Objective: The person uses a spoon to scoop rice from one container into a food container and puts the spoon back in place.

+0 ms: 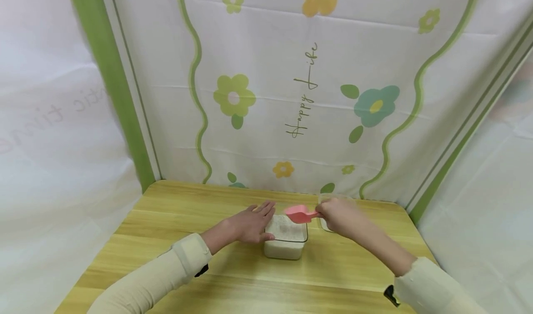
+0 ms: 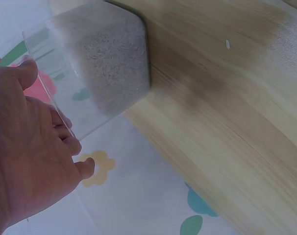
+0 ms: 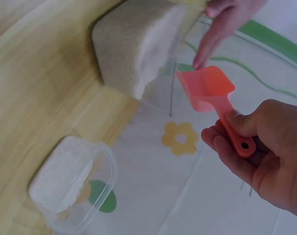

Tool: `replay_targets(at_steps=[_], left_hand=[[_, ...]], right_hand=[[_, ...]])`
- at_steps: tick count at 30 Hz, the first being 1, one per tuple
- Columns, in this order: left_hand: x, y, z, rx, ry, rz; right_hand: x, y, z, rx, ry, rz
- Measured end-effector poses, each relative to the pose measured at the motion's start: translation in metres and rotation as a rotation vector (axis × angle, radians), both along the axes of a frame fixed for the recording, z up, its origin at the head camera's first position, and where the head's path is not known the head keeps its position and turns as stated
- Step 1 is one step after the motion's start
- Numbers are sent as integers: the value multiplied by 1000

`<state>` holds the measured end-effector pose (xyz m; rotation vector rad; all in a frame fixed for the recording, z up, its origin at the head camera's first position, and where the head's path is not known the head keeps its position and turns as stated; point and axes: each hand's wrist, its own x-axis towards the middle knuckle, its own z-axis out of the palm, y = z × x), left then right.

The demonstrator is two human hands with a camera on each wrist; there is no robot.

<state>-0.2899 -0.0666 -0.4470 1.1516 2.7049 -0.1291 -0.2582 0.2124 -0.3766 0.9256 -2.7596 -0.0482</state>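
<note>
Head view shows the small pink plastic scoop (image 1: 299, 213) held just above the clear square plastic box of white grains (image 1: 286, 240), which sits in the middle of the yellow wooden counter (image 1: 166, 221). The right hand (image 1: 339, 217) pinches the scoop by its handle, with fingers curled round it. In the right wrist view the scoop (image 3: 207, 87) looks empty. The left hand (image 1: 250, 224) lies flat against the box's side, fingers straight, holding it steady. A second clear plastic box (image 3: 72, 188) with some white grains stands just beside the first box, partly hidden behind the right hand. I think the scooping is in progress: the first box is nearly full.
</note>
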Motion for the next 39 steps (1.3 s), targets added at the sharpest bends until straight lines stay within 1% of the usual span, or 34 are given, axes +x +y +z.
replay_targets(at_steps=[3, 5, 7, 9, 11, 14, 17, 20, 22, 25, 28, 31, 34, 35, 39], left_hand=[[0, 1, 1, 3, -8, 4], [0, 1, 2, 5, -16, 3], [0, 1, 3, 11, -21, 3], [0, 2, 4, 17, -23, 0], [1, 2, 4, 21, -20, -4], [0, 3, 4, 20, -9, -11], [0, 4, 6, 14, -4, -15], [0, 5, 7, 9, 1, -10], [0, 5, 8, 3, 4, -1], [0, 6, 8, -9, 17, 6], [-1, 7, 8, -20, 28, 7], [-2, 7, 7, -35, 25, 8], [-1, 8, 4, -49, 18, 19], [-1, 8, 4, -53, 17, 23], [-1, 7, 5, -57, 15, 35]], right_hand=[[-8, -15, -5, 92, -5, 10], [-14, -24, -9, 123, -1, 37], [-20, -32, -13, 155, 24, 69], [-25, -39, -18, 189, 50, 83], [-29, -45, -22, 211, 54, 99], [-35, -52, -27, 214, 8, 120], [-41, -56, -29, 189, -58, 125], [-46, -58, -30, 177, -111, 118], [-50, -59, -31, 171, -148, 128], [-56, -62, -34, 145, -212, 144], [-60, -64, -36, 80, -287, 163], [-62, -62, -37, 24, -374, 181], [-63, -55, -39, -63, -505, 197], [-63, -53, -40, -98, -560, 192], [-62, -42, -41, -254, -775, 134]])
